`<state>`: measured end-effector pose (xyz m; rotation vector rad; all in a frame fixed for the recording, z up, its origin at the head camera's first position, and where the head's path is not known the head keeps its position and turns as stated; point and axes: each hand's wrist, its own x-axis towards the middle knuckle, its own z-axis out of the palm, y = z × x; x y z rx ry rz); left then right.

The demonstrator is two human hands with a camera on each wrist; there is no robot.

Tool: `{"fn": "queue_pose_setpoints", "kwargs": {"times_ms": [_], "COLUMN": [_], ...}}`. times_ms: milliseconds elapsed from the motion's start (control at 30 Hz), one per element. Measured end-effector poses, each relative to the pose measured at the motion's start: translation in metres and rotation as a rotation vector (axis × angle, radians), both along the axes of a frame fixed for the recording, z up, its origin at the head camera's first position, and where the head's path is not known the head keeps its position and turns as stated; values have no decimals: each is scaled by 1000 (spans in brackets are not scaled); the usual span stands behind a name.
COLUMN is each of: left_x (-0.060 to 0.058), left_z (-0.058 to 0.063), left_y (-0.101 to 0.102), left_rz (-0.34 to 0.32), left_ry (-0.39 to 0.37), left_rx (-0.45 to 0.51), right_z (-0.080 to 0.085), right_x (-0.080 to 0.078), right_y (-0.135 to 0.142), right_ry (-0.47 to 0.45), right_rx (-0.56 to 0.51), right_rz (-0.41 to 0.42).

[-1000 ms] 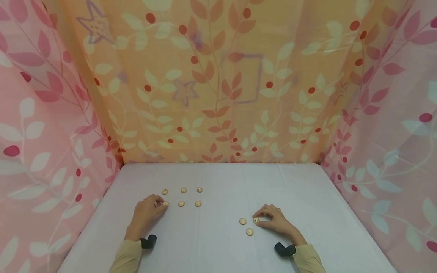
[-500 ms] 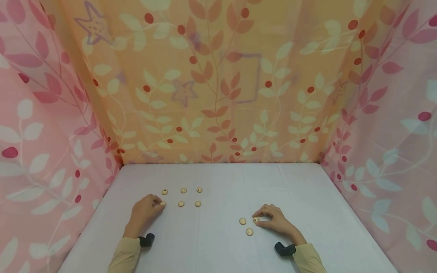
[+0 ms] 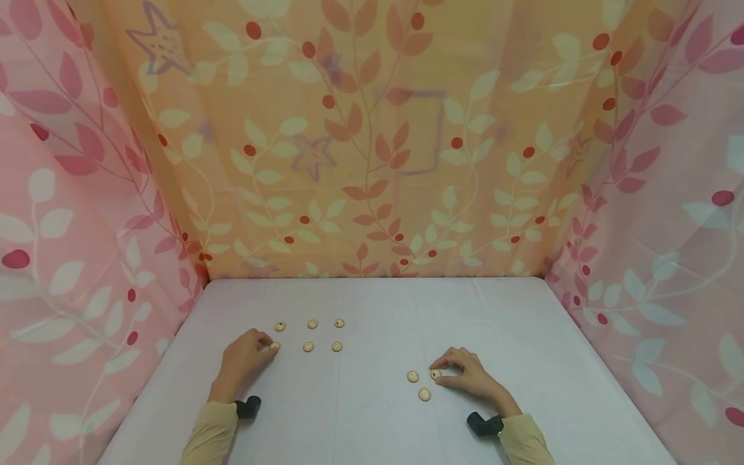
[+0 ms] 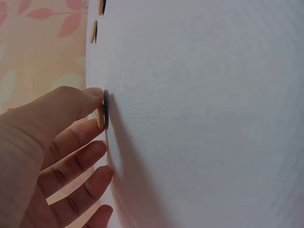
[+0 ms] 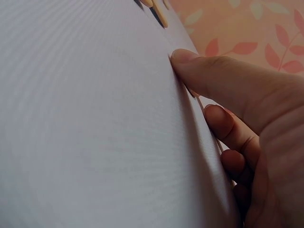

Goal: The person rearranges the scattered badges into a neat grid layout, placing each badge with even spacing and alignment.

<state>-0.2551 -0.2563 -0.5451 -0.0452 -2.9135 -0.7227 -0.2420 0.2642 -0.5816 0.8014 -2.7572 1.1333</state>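
My left hand (image 3: 245, 356) pinches a small round wooden disc (image 4: 100, 117) between thumb and index finger at the left of the table. In the left wrist view that disc stands close to the white surface, its underside dark; the other fingers are spread below it. Toward the right, my right hand (image 3: 469, 378) holds another wooden disc (image 3: 436, 374) between thumb and fingertips, low against the cloth. The thumb hides most of this disc in the right wrist view. Two more discs, one left disc (image 3: 413, 376) and one nearer disc (image 3: 425, 394), lie beside the right hand.
Several discs lie in two rows right of and behind the left hand, among them a back-left disc (image 3: 280, 327) and a front-right disc (image 3: 337, 347). A white-covered table (image 3: 372, 426) carries everything. Patterned curtains (image 3: 372, 194) enclose its back and sides.
My left hand has shifted slightly left, bringing its pinched disc along. My right hand stays in place on its disc, and the other discs lie as before.
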Motion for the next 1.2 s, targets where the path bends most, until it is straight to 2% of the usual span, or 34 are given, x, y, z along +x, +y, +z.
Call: {"fn": "queue_pose_setpoints", "kwargs": {"times_ms": [533, 933, 1200], "left_x": [2, 5, 10], "left_z": [1, -1, 3], "left_y": [0, 2, 9], "left_rz": [0, 9, 33], "left_ry": [12, 34, 34], "left_rx": [8, 12, 37], "right_z": [1, 4, 2], "right_x": [0, 0, 0], "right_y": [0, 0, 0], "right_ry": [36, -2, -2], "right_rx": [-4, 4, 10], "right_rz": [13, 16, 1]}}
